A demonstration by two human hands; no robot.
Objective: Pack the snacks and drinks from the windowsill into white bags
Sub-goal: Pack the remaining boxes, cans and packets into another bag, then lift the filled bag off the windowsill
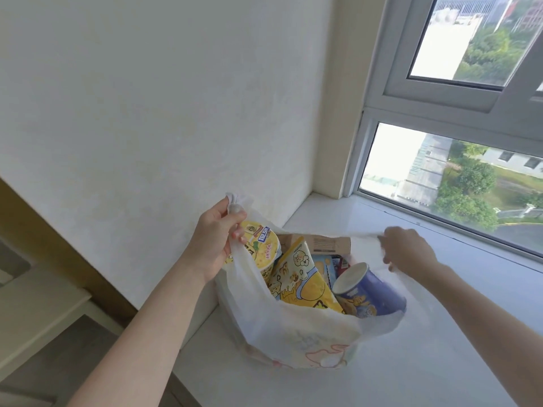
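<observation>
A white plastic bag (296, 333) stands on the white windowsill (440, 348), its mouth pulled wide. My left hand (216, 239) grips the bag's left handle, and my right hand (410, 249) grips the right handle, stretching it taut. Inside the bag I see a yellow instant-noodle cup (261, 251) at the left, a yellow popcorn packet (302, 277) in the middle, a blue crisp tube (371, 292) lying tilted at the right, and a brown cardboard box (323, 243) at the back. More packets lie hidden underneath.
A white wall (147, 113) rises right behind the bag on the left. The window (455, 177) with its grey frame runs along the sill's far side. The sill's front edge drops to a wooden floor (58, 356) at the lower left.
</observation>
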